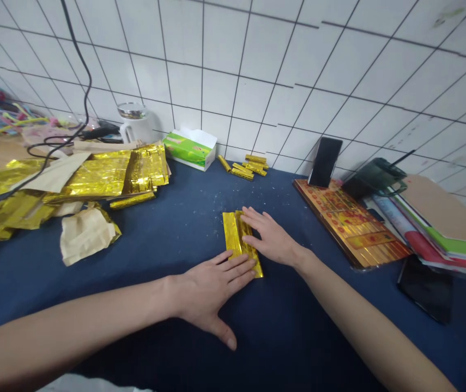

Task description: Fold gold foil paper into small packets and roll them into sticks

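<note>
A folded strip of gold foil paper point(233, 235) lies on the dark blue table cover point(183, 218) in front of me. My left hand point(212, 288) lies flat with fingers stretched out, its fingertips pressing the strip's near end. My right hand point(268, 237) is also flat and open, resting on the strip's right side. Neither hand grips anything.
A heap of gold foil sheets point(102, 174) and crumpled tan paper point(85, 233) fills the left. Small folded gold pieces point(246, 166) and a green tissue box point(189, 148) sit at the back. A gold-printed board point(355, 226), upright phone point(325, 161), flat phone point(427, 287) and stacked folders point(441, 228) occupy the right.
</note>
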Tool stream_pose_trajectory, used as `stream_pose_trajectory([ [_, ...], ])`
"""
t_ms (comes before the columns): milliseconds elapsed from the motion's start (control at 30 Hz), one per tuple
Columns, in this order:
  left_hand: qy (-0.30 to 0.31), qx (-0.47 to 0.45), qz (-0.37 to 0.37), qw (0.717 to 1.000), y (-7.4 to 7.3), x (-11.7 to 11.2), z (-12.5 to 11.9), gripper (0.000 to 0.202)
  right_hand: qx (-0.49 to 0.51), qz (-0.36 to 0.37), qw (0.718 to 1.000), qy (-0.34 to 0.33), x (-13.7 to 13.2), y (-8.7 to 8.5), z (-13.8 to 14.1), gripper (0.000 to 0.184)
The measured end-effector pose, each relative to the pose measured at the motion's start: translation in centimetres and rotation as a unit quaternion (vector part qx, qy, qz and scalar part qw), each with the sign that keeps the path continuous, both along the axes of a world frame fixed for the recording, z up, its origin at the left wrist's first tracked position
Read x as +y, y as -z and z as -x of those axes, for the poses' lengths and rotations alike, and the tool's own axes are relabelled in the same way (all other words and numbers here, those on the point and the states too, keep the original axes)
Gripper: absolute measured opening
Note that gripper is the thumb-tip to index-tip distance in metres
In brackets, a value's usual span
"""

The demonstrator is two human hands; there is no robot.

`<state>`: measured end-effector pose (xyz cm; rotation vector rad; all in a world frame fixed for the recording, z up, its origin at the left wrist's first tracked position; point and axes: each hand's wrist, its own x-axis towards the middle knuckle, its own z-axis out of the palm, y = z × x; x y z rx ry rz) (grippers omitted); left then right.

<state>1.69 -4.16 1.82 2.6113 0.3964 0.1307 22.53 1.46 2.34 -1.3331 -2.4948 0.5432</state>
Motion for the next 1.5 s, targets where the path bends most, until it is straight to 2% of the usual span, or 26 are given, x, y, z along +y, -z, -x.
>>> stream_pose_trajectory([
  [100, 0.002, 0.006, 0.002, 1.0, 0.0, 0.0, 0.0, 0.099, -0.079, 0.016, 0.997, -0.019, -0.5, 0.9, -1.0, 0.056],
  [200, 0.0, 0.011, 0.001, 1.0, 0.0, 0.0, 0.0, 0.098, -0.101, 0.022, 0.994, -0.04, -0.5, 1.4, -1.5, 0.06],
  [467, 0.002, 0.014, 0.012, 1.0, 0.1, 0.1, 0.0, 0.099, -0.077, 0.042, 0.994, -0.066, 0.0, 1.3, -2.1, 0.059],
  [733, 0.006, 0.017, 0.015, 1.0, -0.1, 0.2, -0.1, 0.098, -0.068, 0.031, 0.996, -0.041, -0.3, 1.6, -1.8, 0.059],
  [967, 0.003, 0.015, 0.013, 1.0, 0.1, 0.1, -0.1, 0.098, -0.063, 0.058, 0.995, -0.051, -0.1, 1.3, -1.9, 0.056],
  [1067, 0.007, 0.021, 0.018, 1.0, 0.0, 0.2, -0.1, 0.098, -0.046, 0.061, 0.996, -0.048, -0.1, 1.0, -2.0, 0.064],
  [1233, 0.008, 0.006, 0.023, 1.0, -0.1, 0.2, 0.0, 0.098, -0.059, 0.085, 0.993, -0.054, -0.5, 0.3, -2.3, 0.088],
  [1500, 0.006, 0.002, 0.026, 1.0, 0.0, 0.2, -0.1, 0.094, -0.079, 0.09, 0.99, -0.073, -0.2, 0.7, -3.0, 0.083],
])
